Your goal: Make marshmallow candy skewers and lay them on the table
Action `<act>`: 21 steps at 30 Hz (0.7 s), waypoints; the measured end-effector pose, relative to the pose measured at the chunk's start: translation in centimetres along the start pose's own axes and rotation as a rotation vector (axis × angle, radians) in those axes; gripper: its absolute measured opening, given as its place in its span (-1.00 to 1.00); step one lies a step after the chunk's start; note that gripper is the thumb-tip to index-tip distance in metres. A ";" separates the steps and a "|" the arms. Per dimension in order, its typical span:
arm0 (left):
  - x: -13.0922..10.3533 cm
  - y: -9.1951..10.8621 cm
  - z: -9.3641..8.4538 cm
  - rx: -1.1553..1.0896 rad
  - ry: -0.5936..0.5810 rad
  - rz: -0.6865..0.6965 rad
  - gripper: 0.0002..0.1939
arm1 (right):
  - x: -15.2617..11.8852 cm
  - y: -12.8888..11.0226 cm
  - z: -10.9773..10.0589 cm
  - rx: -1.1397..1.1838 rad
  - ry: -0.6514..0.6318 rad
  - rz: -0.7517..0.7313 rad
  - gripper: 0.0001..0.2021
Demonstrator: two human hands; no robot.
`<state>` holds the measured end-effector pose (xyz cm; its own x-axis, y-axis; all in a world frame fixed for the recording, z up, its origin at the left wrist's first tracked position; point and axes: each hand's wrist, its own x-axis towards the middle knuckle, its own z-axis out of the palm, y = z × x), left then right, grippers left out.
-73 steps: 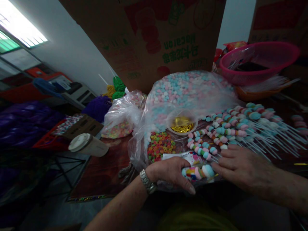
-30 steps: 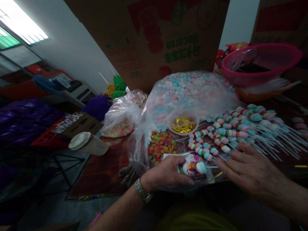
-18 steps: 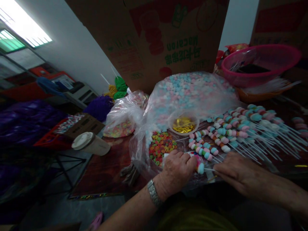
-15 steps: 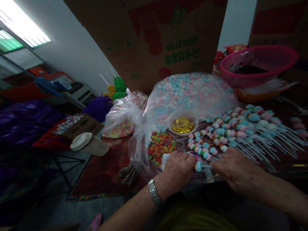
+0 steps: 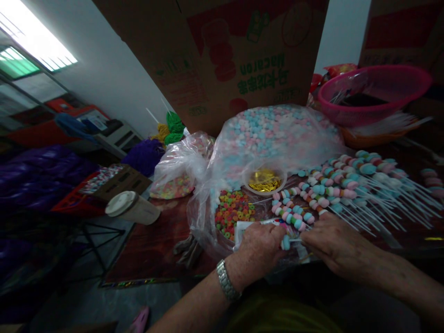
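My left hand (image 5: pixel 262 245) is closed around the candy end of a marshmallow skewer, hiding most of its pieces. A pale blue marshmallow (image 5: pixel 285 243) shows beside its fingertips. From there a short length of white stick (image 5: pixel 294 240) runs to my right hand (image 5: pixel 328 238), whose fingers pinch it. Just beyond my hands lie several finished-looking skewers (image 5: pixel 291 217) of pink, blue and white marshmallows with coloured rings between. Colourful ring candies (image 5: pixel 234 210) spread behind my left hand, on clear plastic. A printed white packet (image 5: pixel 243 226) lies partly under that hand.
A large bag of marshmallows (image 5: pixel 277 134) and a tub of gold ties (image 5: pixel 265 180) stand behind. More skewers (image 5: pixel 374 175) are piled right, below a pink basket (image 5: pixel 374 111). Leftward are a lidded cup (image 5: pixel 133 208), a bag of rings (image 5: pixel 173 182) and grey gloves (image 5: pixel 187 249).
My right fingers have come slightly nearer my left hand along the stick. The view has shifted a little; the things on the table stay where they were.
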<state>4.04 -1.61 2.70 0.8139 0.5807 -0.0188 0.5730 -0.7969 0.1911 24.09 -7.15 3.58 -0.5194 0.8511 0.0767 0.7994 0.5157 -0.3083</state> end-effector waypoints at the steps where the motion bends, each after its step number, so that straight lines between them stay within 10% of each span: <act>1: 0.0 -0.1 -0.1 -0.031 -0.015 -0.013 -0.68 | 0.1 0.0 0.0 -0.006 -0.002 0.008 -0.78; 8: -1.2 -2.5 -1.8 -0.186 -0.255 -0.067 -0.67 | -1.2 1.4 0.2 -0.020 0.024 0.019 -0.78; 15: -2.4 -3.5 -0.6 0.035 0.143 0.007 -0.71 | -2.2 2.1 -0.7 0.264 -0.090 0.123 -0.67; 21: -2.1 -2.6 -1.3 -0.101 0.076 -0.142 -0.59 | -2.3 1.8 -1.0 0.269 -0.073 0.101 -0.68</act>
<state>0.74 -0.50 3.47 0.7140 0.6998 0.0210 0.6657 -0.6879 0.2893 27.03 -8.03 3.80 -0.4693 0.8824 -0.0325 0.7447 0.3757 -0.5516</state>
